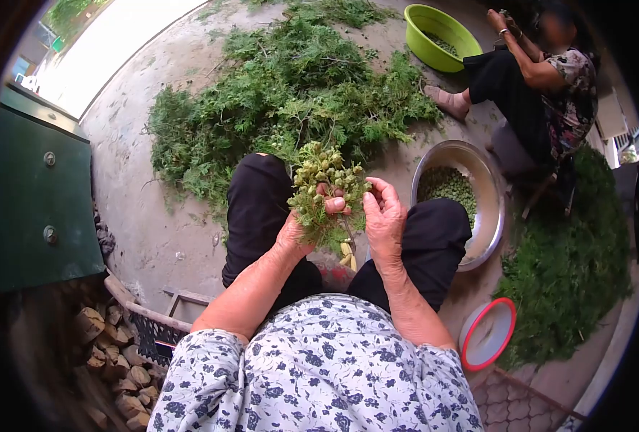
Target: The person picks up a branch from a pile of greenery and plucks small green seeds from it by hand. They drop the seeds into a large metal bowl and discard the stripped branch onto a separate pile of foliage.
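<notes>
My left hand (294, 234) is closed around the stems of a leafy conifer sprig (319, 173) crowded with small green cones, held up between my knees. Its thumb lies across the front of the bunch, and foliage hides most of its fingers. At the sprig's right edge, my right hand (384, 219) has thumb and fingertips pinched together; what they grip is too small to make out. Beside my right knee a steel basin (489, 234) holds many loose green cones (449, 189).
Ahead lies a big heap of cut conifer branches (283, 93). A co-worker (550, 79) sits at right by a lime-green tub (442, 54). More greenery (564, 266) and a red-rimmed bowl (487, 335) are at right. Split firewood (118, 353) and a green metal box (39, 194) stand left.
</notes>
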`<state>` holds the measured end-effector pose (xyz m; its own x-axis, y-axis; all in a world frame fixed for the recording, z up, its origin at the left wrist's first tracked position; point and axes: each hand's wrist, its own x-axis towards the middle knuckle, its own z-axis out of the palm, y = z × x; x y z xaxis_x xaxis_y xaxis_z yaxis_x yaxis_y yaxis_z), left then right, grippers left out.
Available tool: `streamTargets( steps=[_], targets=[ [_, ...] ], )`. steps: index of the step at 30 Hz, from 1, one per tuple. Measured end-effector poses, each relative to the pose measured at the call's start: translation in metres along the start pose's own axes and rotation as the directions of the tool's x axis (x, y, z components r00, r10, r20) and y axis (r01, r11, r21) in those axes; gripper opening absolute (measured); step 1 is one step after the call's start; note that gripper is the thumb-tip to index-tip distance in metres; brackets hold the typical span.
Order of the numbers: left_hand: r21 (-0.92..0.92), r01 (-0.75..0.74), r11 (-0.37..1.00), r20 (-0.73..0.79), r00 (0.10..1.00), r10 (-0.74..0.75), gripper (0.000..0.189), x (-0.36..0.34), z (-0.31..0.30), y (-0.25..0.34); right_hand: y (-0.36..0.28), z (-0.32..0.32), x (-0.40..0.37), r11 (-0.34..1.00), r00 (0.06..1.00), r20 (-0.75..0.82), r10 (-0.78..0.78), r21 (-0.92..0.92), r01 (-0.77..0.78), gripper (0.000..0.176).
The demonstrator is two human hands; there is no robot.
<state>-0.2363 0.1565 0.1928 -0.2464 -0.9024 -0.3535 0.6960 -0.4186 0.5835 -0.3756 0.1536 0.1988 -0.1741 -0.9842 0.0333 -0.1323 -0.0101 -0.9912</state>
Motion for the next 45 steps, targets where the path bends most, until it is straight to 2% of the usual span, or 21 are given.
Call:
streamTargets(
  steps=[3, 6, 8, 9, 11, 15, 17, 18, 20, 21, 22, 23, 24, 25, 28, 30, 33, 37, 39, 43, 45],
  targets=[
    [-0.003, -0.002, 1.000, -0.019, 1.000, 0.002, 0.042, -0.001, 0.002, 0.000, 0.006, 0.001, -0.001, 1.000, 1.000, -0.017, 0.018, -0.013, -0.019, 0.025],
    [0.037, -0.012, 0.999, -0.018, 1.000, 0.013, 0.043, -0.004, 0.007, 0.002, 0.007, 0.001, -0.001, 0.992, 0.998, -0.010, 0.062, 0.114, -0.061, 0.024],
    [0.043, 0.010, 0.999, -0.024, 1.000, -0.009, 0.044, -0.004, 0.005, 0.001, 0.000, 0.000, -0.002, 0.976, 0.993, -0.056, -0.108, -0.195, 0.095, 0.021],
    [0.047, 0.029, 0.998, -0.028, 0.999, -0.028, 0.044, -0.003, 0.004, 0.001, 0.001, -0.002, -0.002, 0.976, 0.993, -0.060, -0.104, -0.196, 0.090, 0.021],
    [0.040, 0.036, 0.999, -0.023, 0.999, -0.035, 0.044, -0.004, 0.002, -0.003, 0.003, -0.005, 0.000, 0.888, 0.957, -0.033, -0.289, -0.383, 0.255, 0.017],
    [0.038, 0.035, 0.999, -0.018, 0.999, -0.034, 0.045, -0.002, -0.002, -0.009, 0.008, -0.004, 0.001, 0.883, 0.954, -0.050, -0.297, -0.394, 0.254, 0.013],
    [0.030, 0.034, 0.999, -0.017, 0.999, -0.033, 0.043, -0.006, -0.005, -0.008, 0.003, -0.010, 0.003, 0.959, 0.997, -0.079, 0.020, -0.281, -0.041, 0.011],
    [0.023, 0.032, 0.999, -0.017, 0.999, -0.032, 0.042, -0.007, -0.006, -0.008, 0.003, -0.017, 0.008, 0.959, 0.997, -0.079, 0.017, -0.280, -0.039, 0.011],
    [0.018, 0.019, 1.000, -0.029, 0.999, -0.018, 0.043, -0.010, -0.001, -0.004, 0.004, -0.032, 0.018, 0.987, 0.987, -0.049, 0.155, -0.034, -0.156, 0.011],
    [0.011, 0.007, 1.000, -0.043, 0.999, -0.006, 0.045, -0.012, 0.001, -0.002, 0.005, -0.029, 0.022, 0.970, 0.994, -0.021, 0.103, 0.222, -0.095, 0.011],
    [0.011, 0.006, 1.000, -0.043, 0.999, -0.005, 0.045, -0.012, 0.002, -0.001, 0.005, -0.030, 0.022, 0.970, 0.995, -0.020, 0.102, 0.222, -0.095, 0.011],
    [0.020, 0.006, 1.000, -0.040, 0.999, -0.006, 0.045, -0.012, 0.002, -0.001, 0.002, -0.032, 0.021, 0.852, 0.973, 0.093, 0.210, 0.471, -0.229, 0.010],
    [0.030, 0.007, 1.000, -0.037, 0.999, -0.006, 0.045, -0.012, 0.003, -0.001, -0.005, -0.032, 0.021, 0.655, 0.933, 0.228, 0.279, 0.665, -0.358, 0.011],
    [0.031, 0.007, 0.999, -0.037, 0.999, -0.006, 0.045, -0.012, 0.002, -0.001, -0.009, -0.030, 0.020, 0.621, 0.917, 0.262, 0.301, 0.676, -0.397, 0.011],
    [0.065, 0.024, 0.998, -0.071, 0.997, -0.019, 0.044, -0.011, 0.000, -0.003, -0.002, -0.032, 0.020, 0.698, 0.898, 0.367, 0.244, 0.576, -0.425, 0.016],
    [0.083, 0.026, 0.996, -0.062, 0.998, -0.021, 0.042, -0.012, -0.001, -0.003, -0.004, -0.030, 0.018, 0.732, 0.901, 0.350, 0.256, 0.539, -0.417, 0.017],
    [0.088, -0.015, 0.996, -0.039, 0.999, 0.019, 0.038, -0.010, -0.001, -0.005, -0.009, -0.028, 0.017, 0.963, 0.912, 0.374, 0.171, 0.134, -0.236, 0.017],
    [0.097, -0.017, 0.995, -0.043, 0.999, 0.021, 0.033, -0.009, 0.000, -0.002, 0.001, -0.027, 0.015, 0.941, 0.917, 0.335, 0.219, 0.177, -0.289, 0.012],
    [0.079, -0.054, 0.995, -0.073, 0.996, 0.060, 0.029, -0.008, 0.001, -0.003, 0.002, -0.026, 0.012, 0.993, 0.972, 0.213, 0.103, 0.039, -0.114, 0.012],
    [0.106, -0.092, 0.990, -0.100, 0.990, 0.102, 0.027, -0.007, 0.006, -0.007, -0.004, -0.018, 0.003, 0.999, 0.995, 0.088, 0.038, -0.022, -0.036, 0.010],
    [0.165, -0.081, 0.983, -0.112, 0.989, 0.100, 0.030, -0.007, 0.004, -0.011, 0.001, -0.015, 0.002, 0.970, 0.987, 0.050, 0.155, 0.183, -0.162, 0.007]
  ],
)
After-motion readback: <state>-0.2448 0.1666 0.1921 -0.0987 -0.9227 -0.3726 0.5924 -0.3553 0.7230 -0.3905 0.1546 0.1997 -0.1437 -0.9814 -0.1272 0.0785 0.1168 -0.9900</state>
